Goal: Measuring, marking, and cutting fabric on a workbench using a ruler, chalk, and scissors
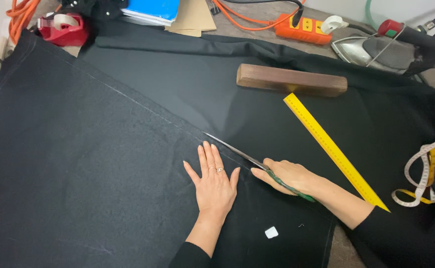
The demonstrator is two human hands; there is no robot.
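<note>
Your right hand (289, 176) is closed around the green handles of one pair of scissors (249, 158), fingers wrapped through them, so the grip is clamped on that tool. The blades run up and left from the grip, along a pale chalk line (128, 97) drawn across the black cloth (88, 164); their tips lie on that line. How far apart the blades stand, you cannot tell.

Your left hand (214, 181) lies flat and open just left of the grip, palm down on the cloth, fingers spread, holding nothing. One ring sits on it. Its thumb nearly meets the knuckles of your right hand, with the blades passing just above its fingertips.

To the right of the grip, one yellow ruler (334, 149) lies slanted on the cloth, its lower end past your right forearm. Up from the grip, beyond the ruler's top end, lies one wooden block (292, 80). Far right of the grip, one measuring tape (420, 176) is looped loosely. Below the grip, near the cloth's edge, lies one small white piece of chalk (271, 232).

Well above the grip, off the cloth, are one iron (371, 49), one orange power strip (302, 27), and far to the upper left one red tape dispenser (63, 27).
</note>
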